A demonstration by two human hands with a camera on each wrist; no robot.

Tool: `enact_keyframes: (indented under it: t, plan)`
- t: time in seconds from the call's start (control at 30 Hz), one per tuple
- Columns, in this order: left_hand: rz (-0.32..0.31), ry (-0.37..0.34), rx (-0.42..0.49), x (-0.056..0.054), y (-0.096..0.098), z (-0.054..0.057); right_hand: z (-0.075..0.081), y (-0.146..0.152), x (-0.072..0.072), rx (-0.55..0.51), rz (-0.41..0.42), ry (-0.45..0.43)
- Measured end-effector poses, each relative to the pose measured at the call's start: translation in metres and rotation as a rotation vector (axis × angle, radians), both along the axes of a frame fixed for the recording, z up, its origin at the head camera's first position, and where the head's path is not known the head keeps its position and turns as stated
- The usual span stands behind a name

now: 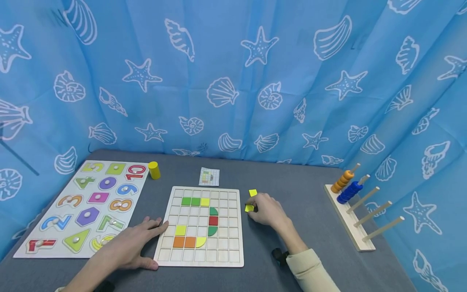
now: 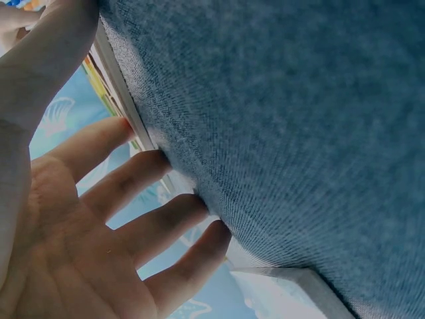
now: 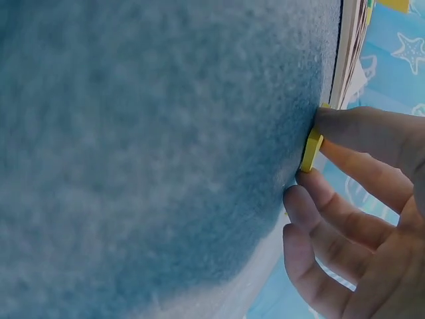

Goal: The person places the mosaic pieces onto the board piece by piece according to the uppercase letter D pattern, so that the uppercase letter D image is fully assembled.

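A wooden grid board (image 1: 200, 256) lies on the table, bearing green, yellow, orange and red pieces, some square and some with a rounded side. My left hand (image 1: 133, 246) rests at the board's left edge, thumb and forefinger touching it. The left wrist view shows its fingers (image 2: 149, 166) fairly straight and holding nothing. To the right of the board, my right hand (image 1: 269, 209) pinches a yellow tile (image 1: 249, 208) at the table surface. In the right wrist view this yellow tile (image 3: 311, 151) sits between thumb and fingers. Another yellow square (image 1: 253, 192) lies just beyond that hand.
Behind the board lies a small pattern card (image 1: 209, 177). A number and shape puzzle (image 1: 78, 194) and a yellow cylinder (image 1: 154, 170) are at the left. A wooden peg rack (image 1: 350, 227) with orange and blue beads stands at the right. A blue curtain (image 1: 233, 121) hangs behind.
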State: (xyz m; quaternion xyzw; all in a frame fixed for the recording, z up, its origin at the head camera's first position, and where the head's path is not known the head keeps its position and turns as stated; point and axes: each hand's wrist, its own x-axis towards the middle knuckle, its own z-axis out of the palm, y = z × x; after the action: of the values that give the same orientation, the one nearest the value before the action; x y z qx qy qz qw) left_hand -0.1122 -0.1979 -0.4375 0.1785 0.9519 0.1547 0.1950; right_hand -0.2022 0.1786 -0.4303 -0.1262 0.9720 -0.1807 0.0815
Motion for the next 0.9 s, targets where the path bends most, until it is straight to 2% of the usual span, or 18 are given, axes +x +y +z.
enact_keyframes:
  t: [0.3,0.5,0.7,0.9]
  plan:
    - [0.002,0.001,-0.005,-0.001,0.000,-0.002,0.001,-0.001,0.001,-0.045,0.010,0.014]
    - [0.008,-0.007,-0.006,-0.001,0.000,-0.001,0.003,-0.005,0.002,-0.075,0.033,0.056]
    - [0.009,-0.011,0.001,-0.001,0.000,0.000,0.010,-0.020,0.003,-0.088,0.066,0.105]
    - [0.012,-0.011,0.006,-0.001,0.000,-0.001,0.017,-0.041,0.003,-0.101,0.106,0.096]
